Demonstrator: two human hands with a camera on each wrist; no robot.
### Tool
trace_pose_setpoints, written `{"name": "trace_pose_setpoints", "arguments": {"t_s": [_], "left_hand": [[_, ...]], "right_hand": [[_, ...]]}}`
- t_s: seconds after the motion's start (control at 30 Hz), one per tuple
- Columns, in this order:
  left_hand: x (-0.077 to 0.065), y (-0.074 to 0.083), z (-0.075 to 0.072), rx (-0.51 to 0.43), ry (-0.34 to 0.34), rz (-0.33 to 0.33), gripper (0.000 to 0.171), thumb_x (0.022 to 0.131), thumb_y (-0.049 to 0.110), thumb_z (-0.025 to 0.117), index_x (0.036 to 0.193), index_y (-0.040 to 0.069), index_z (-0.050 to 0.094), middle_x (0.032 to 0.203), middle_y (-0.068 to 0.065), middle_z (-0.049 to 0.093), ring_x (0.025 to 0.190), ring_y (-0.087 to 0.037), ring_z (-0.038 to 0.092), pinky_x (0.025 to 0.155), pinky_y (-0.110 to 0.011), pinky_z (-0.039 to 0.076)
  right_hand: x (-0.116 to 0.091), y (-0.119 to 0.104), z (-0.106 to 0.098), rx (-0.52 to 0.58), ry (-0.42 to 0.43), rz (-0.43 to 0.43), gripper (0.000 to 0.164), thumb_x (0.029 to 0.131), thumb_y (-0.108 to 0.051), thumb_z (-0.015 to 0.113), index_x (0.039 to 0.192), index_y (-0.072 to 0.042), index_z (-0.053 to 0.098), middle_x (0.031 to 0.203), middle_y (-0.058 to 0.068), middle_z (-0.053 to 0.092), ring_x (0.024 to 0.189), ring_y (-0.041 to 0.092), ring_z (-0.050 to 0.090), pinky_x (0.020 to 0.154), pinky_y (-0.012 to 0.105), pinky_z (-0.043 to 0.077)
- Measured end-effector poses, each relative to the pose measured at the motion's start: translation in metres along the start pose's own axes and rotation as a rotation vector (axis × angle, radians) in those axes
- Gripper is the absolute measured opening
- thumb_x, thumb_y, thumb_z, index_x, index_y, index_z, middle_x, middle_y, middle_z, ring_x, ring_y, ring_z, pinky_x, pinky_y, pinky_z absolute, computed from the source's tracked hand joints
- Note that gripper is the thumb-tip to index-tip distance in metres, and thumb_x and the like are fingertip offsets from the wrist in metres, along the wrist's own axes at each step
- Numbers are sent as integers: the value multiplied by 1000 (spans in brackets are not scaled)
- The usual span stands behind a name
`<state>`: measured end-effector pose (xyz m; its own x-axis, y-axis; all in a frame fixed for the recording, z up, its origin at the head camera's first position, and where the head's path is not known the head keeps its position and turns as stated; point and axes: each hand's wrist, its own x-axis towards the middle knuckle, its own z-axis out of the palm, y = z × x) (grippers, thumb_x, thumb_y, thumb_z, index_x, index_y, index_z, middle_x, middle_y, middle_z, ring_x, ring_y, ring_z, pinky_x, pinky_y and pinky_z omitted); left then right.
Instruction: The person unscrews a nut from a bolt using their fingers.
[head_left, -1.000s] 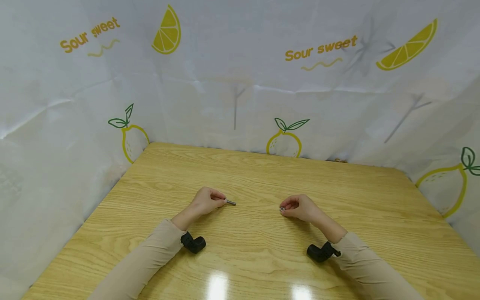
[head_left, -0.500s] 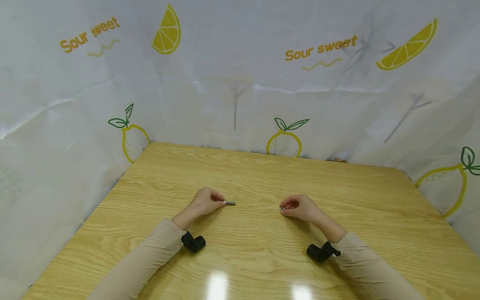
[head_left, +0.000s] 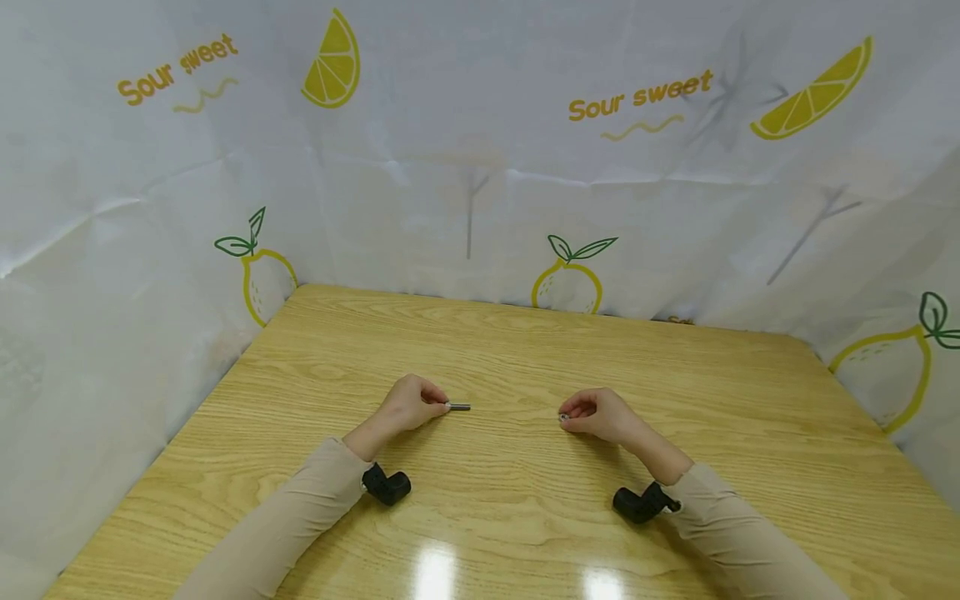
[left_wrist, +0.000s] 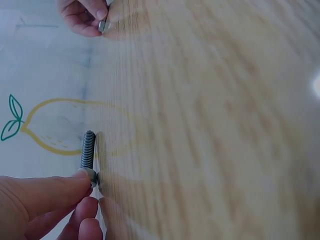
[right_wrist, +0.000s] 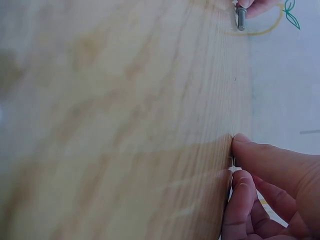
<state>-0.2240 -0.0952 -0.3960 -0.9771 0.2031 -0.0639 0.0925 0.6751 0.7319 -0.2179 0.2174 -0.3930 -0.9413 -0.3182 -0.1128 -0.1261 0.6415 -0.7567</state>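
Observation:
Left of the table's middle, my left hand [head_left: 412, 403] pinches a small metal bolt [head_left: 460, 407] at its head end. The threaded shank [left_wrist: 88, 150] sticks out past the thumb, pointing toward the right hand and lying close to the tabletop. On the other side, my right hand [head_left: 606, 414] holds a small metal nut [head_left: 564, 417] between thumb and fingers, down at the table surface. Fingers hide most of that nut [right_wrist: 235, 162] in the right wrist view. A gap of bare wood separates bolt and nut.
The wooden table [head_left: 495, 350] has a light, glossy grain. A white curtain [head_left: 420, 200] printed with lemons hangs behind it and along both sides. Black camera mounts, a left one [head_left: 386, 484] and a right one [head_left: 643, 504], sit at the sleeve cuffs.
The bolt has swung slightly in the left fingers, from slanting down to the right to lying nearly level across the head view. Both hands stay almost in place.

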Motion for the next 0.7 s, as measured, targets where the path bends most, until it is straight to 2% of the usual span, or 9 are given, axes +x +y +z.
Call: {"name": "trace_pose_setpoints", "arguments": {"t_s": [0.4, 0.63, 0.7], "left_hand": [[0, -1, 0, -1, -4, -9, 14, 84, 14, 69, 95, 6, 74, 92, -6, 71, 81, -14, 60, 68, -24, 47], [-2, 1, -7, -47, -26, -46, 21, 84, 17, 70, 101, 5, 72, 98, -8, 69, 74, -14, 58, 58, -22, 45], [-2, 3, -10, -48, -30, -36, 23, 84, 18, 69, 103, 4, 72, 100, -10, 69, 75, -15, 59, 58, -22, 45]], "right_hand": [[-2, -1, -1, 30, -6, -1, 23, 82, -9, 70, 100, 6, 66, 84, 10, 64, 72, 12, 56, 61, 21, 46], [-3, -2, -3, 38, -20, 3, 29, 84, -13, 70, 106, 6, 64, 91, 14, 65, 76, 12, 57, 61, 23, 47], [-4, -4, -4, 40, -22, 8, 30, 84, -13, 69, 107, 5, 63, 92, 15, 65, 77, 11, 57, 62, 24, 48]]}}
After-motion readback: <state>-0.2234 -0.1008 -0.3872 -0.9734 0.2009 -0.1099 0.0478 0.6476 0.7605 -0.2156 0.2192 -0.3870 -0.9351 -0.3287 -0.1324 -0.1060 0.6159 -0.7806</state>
